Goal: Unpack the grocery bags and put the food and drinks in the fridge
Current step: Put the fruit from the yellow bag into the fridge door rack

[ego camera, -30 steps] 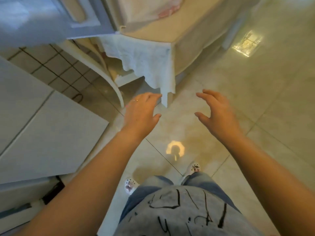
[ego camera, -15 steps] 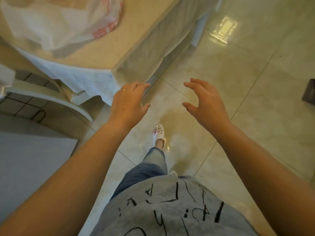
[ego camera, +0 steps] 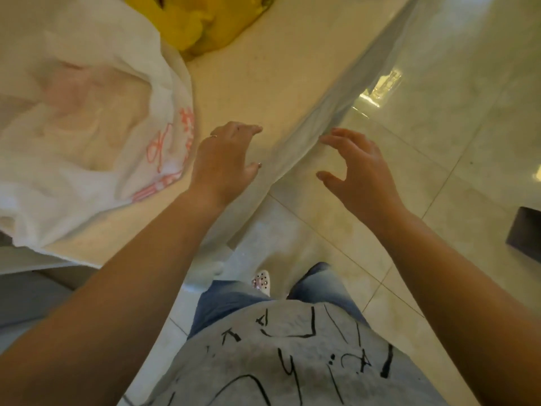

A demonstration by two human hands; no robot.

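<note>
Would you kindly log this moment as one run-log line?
phase: reaching for bags | left hand: empty, over table | right hand: empty, over floor | white bag, yellow bag: untouched

Single head-worn wide-angle view, looking steeply forward and down from the person's own eye level. It is taking in the table corner at upper left at close range, the tiled floor at right, and the wearer's forearms, torso and one shoe along the lower edge.
</note>
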